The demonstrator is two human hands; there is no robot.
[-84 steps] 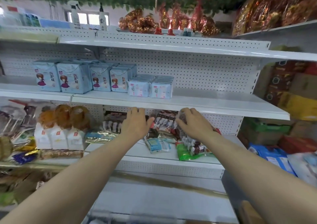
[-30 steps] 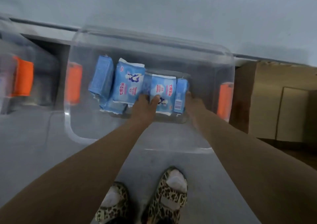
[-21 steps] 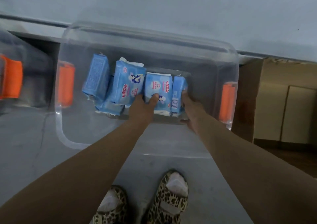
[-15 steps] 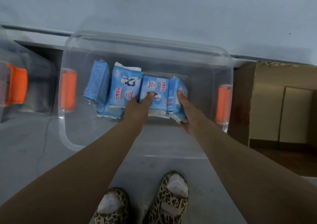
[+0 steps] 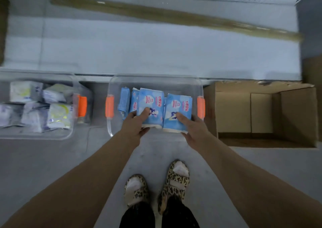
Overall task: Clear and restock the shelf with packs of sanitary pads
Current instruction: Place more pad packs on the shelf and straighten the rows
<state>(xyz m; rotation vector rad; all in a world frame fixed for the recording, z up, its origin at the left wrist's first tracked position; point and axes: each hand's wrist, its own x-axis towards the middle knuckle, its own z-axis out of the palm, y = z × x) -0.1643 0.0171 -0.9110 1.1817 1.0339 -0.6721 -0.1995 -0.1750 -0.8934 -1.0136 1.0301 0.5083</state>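
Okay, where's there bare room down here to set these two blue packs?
Widest bare patch: the white bottom shelf, in front of the tan strip. The open cardboard box on the right shows bare inside. Grey floor in front of the left bin is free. Crowded: the left bin, full of white packs; the middle bin's left end holds blue packs.

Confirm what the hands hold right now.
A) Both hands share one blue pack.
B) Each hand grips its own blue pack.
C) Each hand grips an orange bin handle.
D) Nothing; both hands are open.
B: the left hand grips one blue pack and the right hand grips a second blue pack, side by side at the clear bin.
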